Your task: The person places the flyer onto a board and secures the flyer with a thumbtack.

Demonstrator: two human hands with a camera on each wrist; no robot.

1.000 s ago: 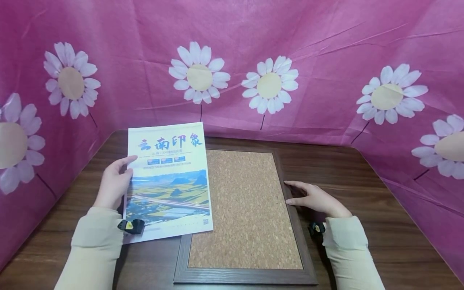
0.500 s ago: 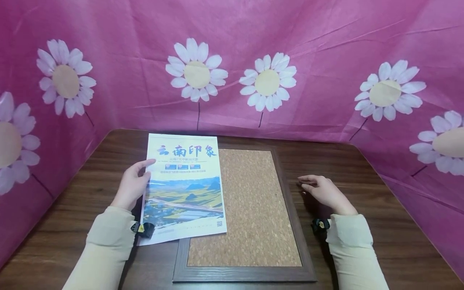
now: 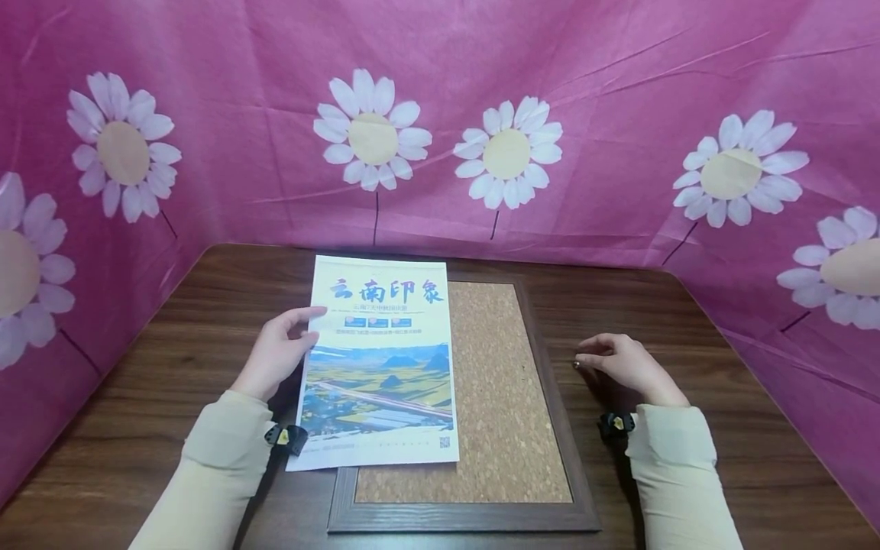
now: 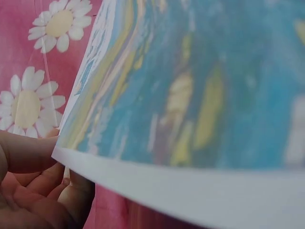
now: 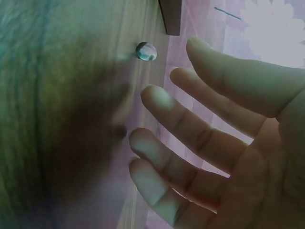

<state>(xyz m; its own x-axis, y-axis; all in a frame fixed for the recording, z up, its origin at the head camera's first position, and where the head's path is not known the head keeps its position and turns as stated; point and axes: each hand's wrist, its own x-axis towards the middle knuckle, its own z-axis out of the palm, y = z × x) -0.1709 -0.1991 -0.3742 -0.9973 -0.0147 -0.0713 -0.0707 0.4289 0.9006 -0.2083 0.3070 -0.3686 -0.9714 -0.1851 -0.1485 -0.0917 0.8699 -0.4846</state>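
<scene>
A printed poster sheet (image 3: 380, 397) with blue Chinese lettering and a landscape picture lies over the left part of a framed cork board (image 3: 512, 412). My left hand (image 3: 275, 351) pinches the sheet's left edge between thumb and fingers. In the left wrist view the sheet (image 4: 190, 95) fills most of the picture, its edge at the thumb. Right of the board my right hand (image 3: 629, 367) hovers just above the table, fingers loosely bent and apart. Close to its fingertips sits a small shiny silver dome (image 5: 146, 51), apart from them; it looks like a thumbtack head.
The board's dark wooden frame (image 3: 464, 519) rests on a brown wood-grain table (image 3: 687, 321). A pink cloth (image 3: 440, 46) with white daisies stands round the back and both sides. Black wrist cameras sit on both cuffs.
My left hand has moved right, carrying the sheet further over the cork board. My right hand has left the board's right edge and shifted right beside the small shiny dome.
</scene>
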